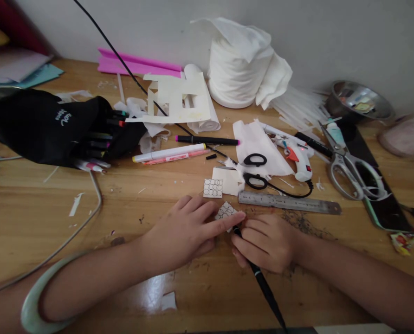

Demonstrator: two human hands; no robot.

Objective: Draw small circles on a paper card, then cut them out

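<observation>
Two circle-patterned cards, two scissors

Wall: was plain and grey across the top.
Table: was brown wood with visible grain, reaching the wall.
Light: was dim; a whitish glare lay on the wood near the bottom, left of centre.
Upper left corner: showed a dark red surface beside the wall.

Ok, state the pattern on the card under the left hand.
The card shows black circle outlines on white, seen best in the head view.
</observation>
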